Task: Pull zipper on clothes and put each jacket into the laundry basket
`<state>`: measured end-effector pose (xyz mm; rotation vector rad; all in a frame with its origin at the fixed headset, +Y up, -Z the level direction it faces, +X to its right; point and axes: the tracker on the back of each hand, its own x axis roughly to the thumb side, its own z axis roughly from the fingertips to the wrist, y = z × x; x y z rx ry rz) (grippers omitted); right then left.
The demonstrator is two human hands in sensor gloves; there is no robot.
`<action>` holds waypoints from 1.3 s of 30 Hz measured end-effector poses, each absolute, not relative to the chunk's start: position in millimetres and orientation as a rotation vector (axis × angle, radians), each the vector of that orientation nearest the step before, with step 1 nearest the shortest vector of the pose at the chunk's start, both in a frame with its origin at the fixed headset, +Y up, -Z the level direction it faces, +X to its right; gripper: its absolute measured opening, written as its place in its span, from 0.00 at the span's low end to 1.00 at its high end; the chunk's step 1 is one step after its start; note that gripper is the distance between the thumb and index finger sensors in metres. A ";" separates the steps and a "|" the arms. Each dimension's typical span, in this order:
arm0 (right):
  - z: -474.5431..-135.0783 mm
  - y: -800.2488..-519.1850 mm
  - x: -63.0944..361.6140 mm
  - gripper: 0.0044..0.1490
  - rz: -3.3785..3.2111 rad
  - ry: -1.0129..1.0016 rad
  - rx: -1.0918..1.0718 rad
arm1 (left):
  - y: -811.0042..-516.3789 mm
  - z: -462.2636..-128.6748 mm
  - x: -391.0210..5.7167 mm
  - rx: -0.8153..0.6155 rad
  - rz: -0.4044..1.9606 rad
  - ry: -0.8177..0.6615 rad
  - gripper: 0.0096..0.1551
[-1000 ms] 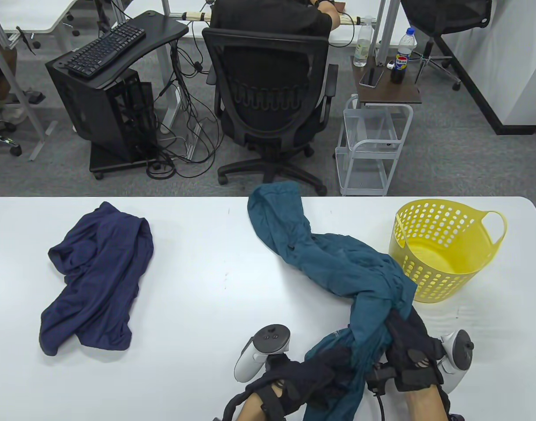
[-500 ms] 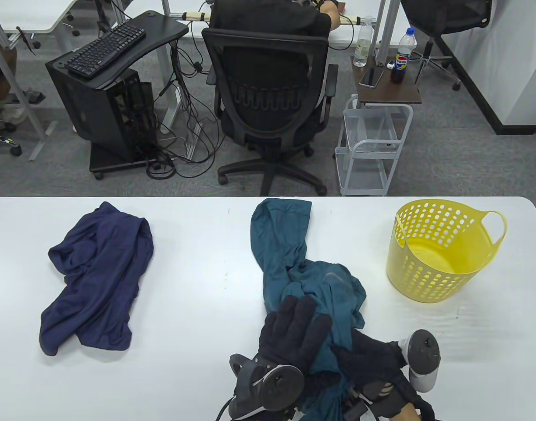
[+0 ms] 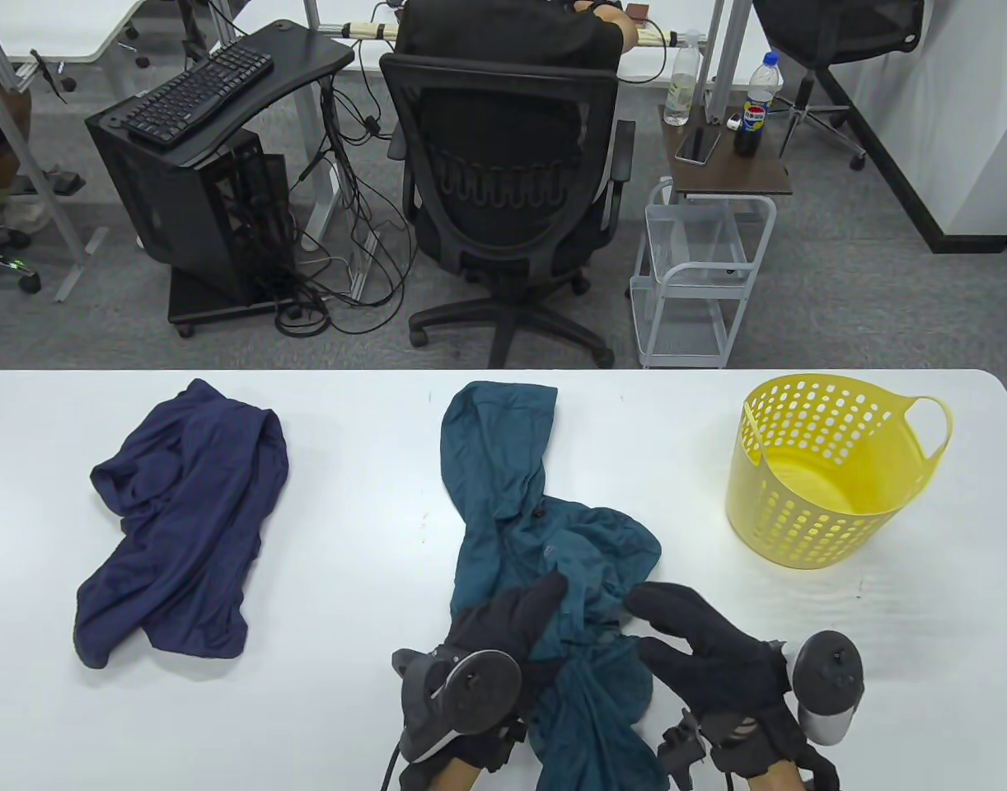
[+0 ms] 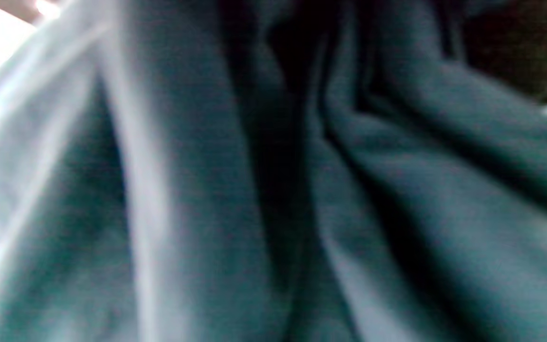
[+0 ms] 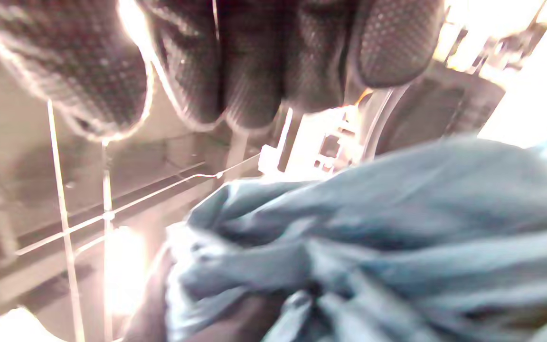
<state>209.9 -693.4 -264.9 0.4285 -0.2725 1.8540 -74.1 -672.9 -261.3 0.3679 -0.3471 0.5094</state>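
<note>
My left hand (image 3: 503, 622) lies flat on the teal jacket (image 3: 545, 544) bunched at the worktop's near edge; my right hand (image 3: 701, 651) hovers open beside it. I should spread the front flat to expose the zipper before pulling.

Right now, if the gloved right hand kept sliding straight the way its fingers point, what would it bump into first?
The right hand points up and to the left in the table view, its fingers straight, right at the bunched teal jacket. It would most likely meet that cloth first; whether the fingertips already touch it is unclear.
</note>
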 end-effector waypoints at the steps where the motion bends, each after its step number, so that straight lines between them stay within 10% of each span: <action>1: -266.5 -695.9 206.7 0.55 1.929 -0.235 0.453 | -672.5 -261.2 -74.6 0.362 0.532 -0.342 0.47; 7: -273.2 -723.6 163.1 0.83 2.228 0.069 0.620 | -661.8 -246.8 -53.4 0.321 0.597 -0.491 0.47; 17: -281.8 -732.9 166.3 0.42 1.990 0.084 0.624 | -655.2 -235.6 -42.1 0.324 0.606 -0.562 0.53; 24: -287.3 -731.5 199.8 0.39 1.685 -0.002 0.492 | -669.8 -254.7 -68.0 0.164 0.985 -0.586 0.69; 31: -288.7 -731.3 215.8 0.40 1.297 -0.037 0.406 | -709.2 -275.6 -55.5 -0.407 0.780 -0.617 0.82; 39: -286.6 -730.4 208.1 0.38 1.219 0.079 0.502 | -723.2 -270.7 -25.4 -0.238 0.677 -0.440 0.66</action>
